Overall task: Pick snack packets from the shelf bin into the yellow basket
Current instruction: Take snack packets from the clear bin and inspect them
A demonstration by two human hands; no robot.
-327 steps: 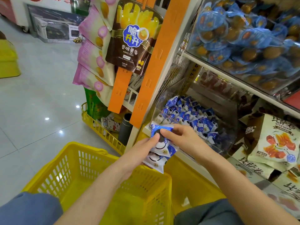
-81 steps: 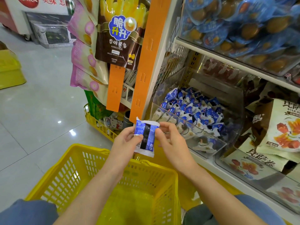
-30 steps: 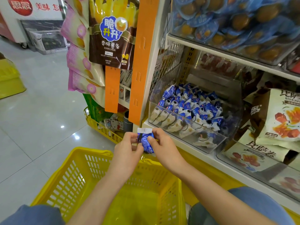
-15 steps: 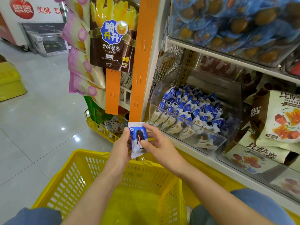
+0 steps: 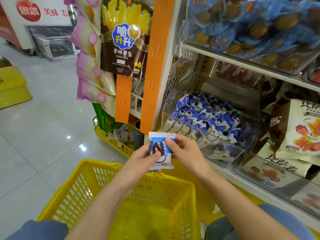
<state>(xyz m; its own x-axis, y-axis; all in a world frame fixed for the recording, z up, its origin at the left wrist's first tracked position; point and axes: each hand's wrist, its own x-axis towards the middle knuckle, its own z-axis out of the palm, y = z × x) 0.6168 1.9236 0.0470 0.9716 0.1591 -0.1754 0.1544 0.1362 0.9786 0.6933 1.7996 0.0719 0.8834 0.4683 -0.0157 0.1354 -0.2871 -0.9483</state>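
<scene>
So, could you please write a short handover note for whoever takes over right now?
Hands: the left hand grips one snack packet, thumb on its front; the right hand pinches its right side.
Place: the packet is held above the far rim of the yellow basket.
Done: one packet is out of the shelf bin; none are visible in the basket.
Left: drop it in, then pick more.

Bright overhead light flooding evenly; lamps glaring off floor (image 5: pixel 43 132), sheen showing on bin (image 5: pixel 230 153). Edges bending, upper packs (image 5: pixel 259 23) blurring slightly.
</scene>
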